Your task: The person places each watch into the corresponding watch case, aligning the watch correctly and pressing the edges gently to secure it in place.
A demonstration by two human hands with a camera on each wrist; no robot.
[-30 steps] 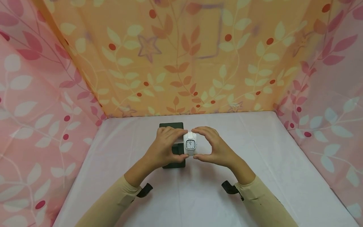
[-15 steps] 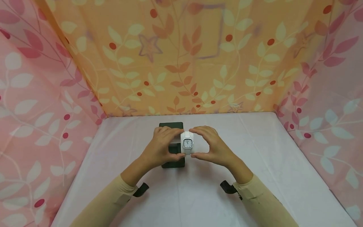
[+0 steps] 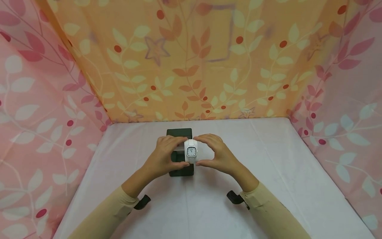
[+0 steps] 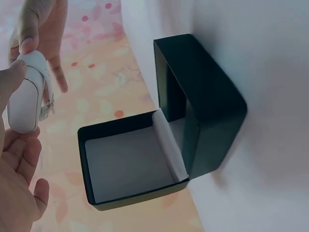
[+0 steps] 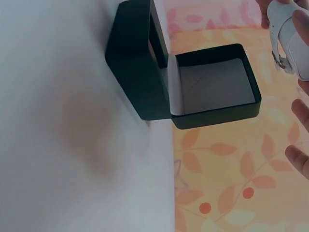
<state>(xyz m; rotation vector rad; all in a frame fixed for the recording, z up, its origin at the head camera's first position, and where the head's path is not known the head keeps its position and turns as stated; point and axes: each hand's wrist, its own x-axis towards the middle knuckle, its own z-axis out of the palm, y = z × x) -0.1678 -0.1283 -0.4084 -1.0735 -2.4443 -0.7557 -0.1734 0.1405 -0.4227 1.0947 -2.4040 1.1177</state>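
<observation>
A white wristwatch (image 3: 191,152), its squarish dial facing my head, wraps round a white cushion. My left hand (image 3: 160,155) pinches it on the left between thumb below and fingers above. On the other side, the thumb and forefinger of my right hand (image 3: 220,154) pinch its top and bottom. Just behind the watch stands a dark green box (image 3: 179,132), partly hidden by the left hand. Its lid (image 4: 120,203) is swung up and lined in pale fabric. The left wrist view shows the cushion's smooth end (image 4: 23,108); the strap's buckle (image 5: 281,62) shows in the right wrist view.
White cloth (image 3: 256,149) covers the table. An orange leaf-patterned curtain (image 3: 185,59) closes off the back, with pink curtains (image 3: 352,116) at both sides. Small black wrist cameras (image 3: 142,202) stick out beneath both sleeves.
Both hands have shifted left together with the watch, which now overlaps the right side of the green box in the head view. The box has stayed in place.
</observation>
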